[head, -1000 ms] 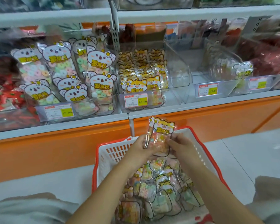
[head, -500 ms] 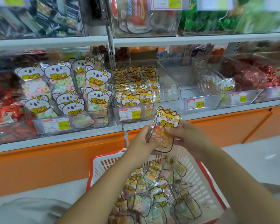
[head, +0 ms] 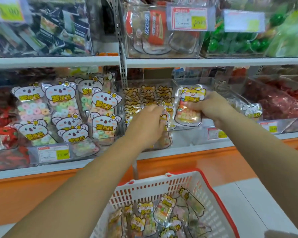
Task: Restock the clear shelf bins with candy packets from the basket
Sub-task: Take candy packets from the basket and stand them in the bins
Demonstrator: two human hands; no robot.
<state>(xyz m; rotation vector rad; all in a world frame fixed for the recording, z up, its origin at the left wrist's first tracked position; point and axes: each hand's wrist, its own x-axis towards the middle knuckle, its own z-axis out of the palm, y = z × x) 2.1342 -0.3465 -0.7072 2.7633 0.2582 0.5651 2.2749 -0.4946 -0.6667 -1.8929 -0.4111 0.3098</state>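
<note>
Stocking the candy aisle: both my grips are raised to the lower shelf (head: 41, 168), the lower of two white shelves in view. My right grip (head: 212, 107) is closed on one candy packet (head: 187, 109), held upright with its yellow cat header on top. The packet is at centre right of the frame, over the right-hand side of the middle clear bin (head: 182, 134).

My left grip (head: 146, 124), just left of it, has its fingers curled against the front packets of that bin. Whether it pinches one I cannot tell.

Three rows of yellow-headed packets (head: 144, 95) stand in the bin, tight at left and middle. There is looser room at the right, where the held packet is.

The basket (head: 162, 184), white with a red rim, sits at bottom centre, near the shelf front but apart from it. At least six cat packets (head: 144, 208) lie in it.

Left of centre, the koala bin (head: 33, 158) shows eight koala packets (head: 58, 95) and one price label (head: 53, 153). The right-hand bin (head: 282, 123) shows one koala packet (head: 253, 111) at its front and bare room behind.

An orange panel (head: 24, 194) runs under the shelf, and pale floor (head: 244, 203) shows at lower right.
</note>
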